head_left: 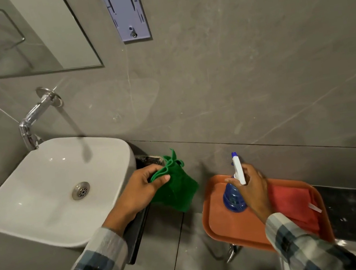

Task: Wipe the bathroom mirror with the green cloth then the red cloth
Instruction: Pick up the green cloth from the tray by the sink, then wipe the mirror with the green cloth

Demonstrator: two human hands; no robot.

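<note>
From the head view, the left hand (139, 191) grips the green cloth (176, 188) beside the basin (45, 214); the right hand (251, 187) holds the spray bottle (236, 189) over the orange tray (229, 227), where the red cloth (295, 205) lies. The mirror (23, 35) looks unwiped; both wipes seem to remain.

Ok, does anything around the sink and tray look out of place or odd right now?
The orange tray juts past the counter edge, its near corner over the floor, so it could tip. The wall bracket beside the mirror is bare, as if something is missing. Otherwise no spills: green cloth in the left hand, spray bottle in the right hand.
</note>
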